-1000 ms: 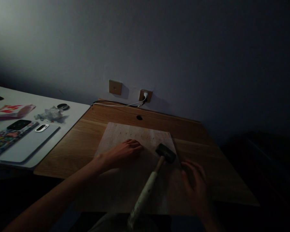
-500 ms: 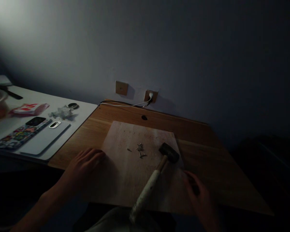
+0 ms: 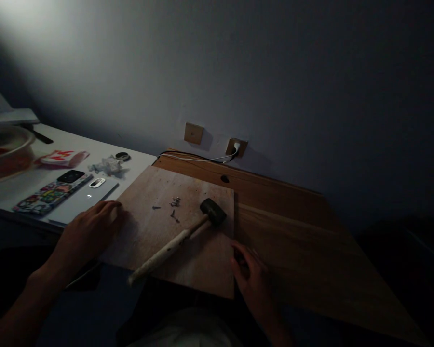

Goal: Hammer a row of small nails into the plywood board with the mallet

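Observation:
A pale wooden board (image 3: pixel 144 229) lies on the brown desk (image 3: pixel 296 231), its left part overhanging towards the white table. My left hand (image 3: pixel 90 229) is closed over the board's left edge. On the right, my right hand (image 3: pixel 251 277) grips the board's near right edge with curled fingers. A mallet (image 3: pixel 173 246) with a black head and a whitish handle lies diagonally on the board between my hands. Several small nails (image 3: pixel 174 203) are scattered on the board just left of the mallet head.
To the left, a white table (image 3: pixel 25 180) carries a phone in a colourful case (image 3: pixel 50 195), a pale grey phone (image 3: pixel 83 201), a red-and-white packet (image 3: pixel 61 156) and a bowl (image 3: pixel 3 149). A cable runs along the desk's back to a wall socket (image 3: pixel 236 146). The room is dark.
My left hand came off the nails and went to the board's left edge. The board, with mallet and nails on it, has slid left across the desk and turned slightly.

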`<control>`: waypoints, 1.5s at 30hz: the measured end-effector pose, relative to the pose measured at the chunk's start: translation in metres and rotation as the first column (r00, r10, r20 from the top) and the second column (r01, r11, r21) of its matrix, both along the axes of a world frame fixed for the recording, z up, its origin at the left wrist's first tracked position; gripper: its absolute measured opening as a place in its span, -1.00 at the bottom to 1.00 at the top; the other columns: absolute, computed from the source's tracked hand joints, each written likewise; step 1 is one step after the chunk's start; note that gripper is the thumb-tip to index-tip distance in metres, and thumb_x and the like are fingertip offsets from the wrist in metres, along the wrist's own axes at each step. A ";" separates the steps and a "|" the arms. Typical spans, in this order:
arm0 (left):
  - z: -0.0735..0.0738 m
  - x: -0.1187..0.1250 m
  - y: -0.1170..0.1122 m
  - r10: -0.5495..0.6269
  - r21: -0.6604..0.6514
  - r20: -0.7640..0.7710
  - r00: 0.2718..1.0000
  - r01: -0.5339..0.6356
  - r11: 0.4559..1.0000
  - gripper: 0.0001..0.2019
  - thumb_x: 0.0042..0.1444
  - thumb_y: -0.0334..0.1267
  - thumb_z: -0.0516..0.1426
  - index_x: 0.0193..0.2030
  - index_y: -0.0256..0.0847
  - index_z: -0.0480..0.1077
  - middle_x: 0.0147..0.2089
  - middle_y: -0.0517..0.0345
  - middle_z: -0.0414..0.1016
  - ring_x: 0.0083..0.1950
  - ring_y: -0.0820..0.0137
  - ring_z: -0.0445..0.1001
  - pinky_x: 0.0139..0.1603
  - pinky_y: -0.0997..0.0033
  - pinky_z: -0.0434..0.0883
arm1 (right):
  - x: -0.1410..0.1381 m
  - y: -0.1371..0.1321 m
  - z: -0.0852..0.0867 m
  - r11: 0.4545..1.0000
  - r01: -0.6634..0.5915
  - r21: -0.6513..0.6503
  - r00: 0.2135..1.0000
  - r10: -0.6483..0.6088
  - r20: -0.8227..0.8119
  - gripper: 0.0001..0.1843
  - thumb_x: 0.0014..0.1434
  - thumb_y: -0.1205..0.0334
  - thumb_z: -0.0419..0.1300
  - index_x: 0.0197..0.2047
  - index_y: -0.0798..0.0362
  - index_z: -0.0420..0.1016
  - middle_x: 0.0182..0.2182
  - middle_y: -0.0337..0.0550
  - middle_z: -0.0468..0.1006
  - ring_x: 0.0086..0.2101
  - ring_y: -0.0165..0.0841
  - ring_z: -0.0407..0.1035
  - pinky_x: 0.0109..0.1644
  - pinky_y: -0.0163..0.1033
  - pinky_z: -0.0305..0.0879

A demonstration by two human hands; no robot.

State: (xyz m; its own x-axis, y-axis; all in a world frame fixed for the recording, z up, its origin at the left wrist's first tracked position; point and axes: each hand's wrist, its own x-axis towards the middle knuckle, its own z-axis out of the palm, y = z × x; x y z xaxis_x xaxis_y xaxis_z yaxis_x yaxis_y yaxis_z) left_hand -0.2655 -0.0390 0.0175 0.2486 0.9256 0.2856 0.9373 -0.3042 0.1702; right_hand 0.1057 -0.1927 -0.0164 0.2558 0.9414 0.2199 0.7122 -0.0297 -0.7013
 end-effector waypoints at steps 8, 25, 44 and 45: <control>-0.010 -0.007 0.009 0.013 0.025 0.007 1.000 -0.013 1.000 -0.68 0.36 -0.03 -0.03 -0.04 -0.13 0.44 0.03 0.00 0.52 -0.02 0.13 0.52 -0.07 0.21 0.46 | -0.010 0.002 -0.002 0.999 -0.053 0.005 0.998 0.053 0.016 -0.61 0.32 0.16 0.11 0.15 0.00 0.54 0.14 0.02 0.59 0.15 -0.08 0.44 0.27 0.16 0.35; -0.024 0.071 -0.040 -0.221 -0.056 -0.070 0.973 0.218 0.974 -0.63 0.27 -0.14 0.08 0.17 -0.11 0.43 0.03 -0.12 0.37 -0.01 0.07 0.46 0.01 0.02 0.41 | 0.089 -0.046 0.001 0.932 0.277 -0.233 0.929 -0.321 -0.182 -0.40 0.10 -0.26 0.17 0.02 0.00 0.57 -0.05 0.08 0.68 -0.13 -0.08 0.58 -0.06 -0.01 0.51; 0.006 0.174 -0.034 -0.659 -0.097 -0.133 0.740 0.652 0.752 -0.79 0.33 -0.28 0.13 0.08 -0.17 0.42 0.01 -0.01 0.49 0.00 0.20 0.45 0.01 0.20 0.33 | 0.066 -0.079 0.015 0.961 0.268 -0.066 0.963 -0.270 -0.013 -0.50 0.29 -0.19 0.07 0.05 -0.06 0.60 -0.28 -0.10 0.69 -0.29 -0.21 0.60 -0.21 -0.23 0.51; 0.007 0.184 -0.029 -0.686 -0.119 -0.130 0.716 0.675 0.728 -0.80 0.32 -0.30 0.14 0.06 -0.18 0.43 0.00 -0.01 0.49 0.00 0.21 0.45 0.01 0.21 0.34 | 0.056 -0.075 0.019 0.977 0.168 -0.130 0.985 -0.173 -0.028 -0.46 0.31 -0.20 0.05 0.10 -0.07 0.60 -0.36 -0.13 0.68 -0.37 -0.25 0.59 -0.29 -0.26 0.49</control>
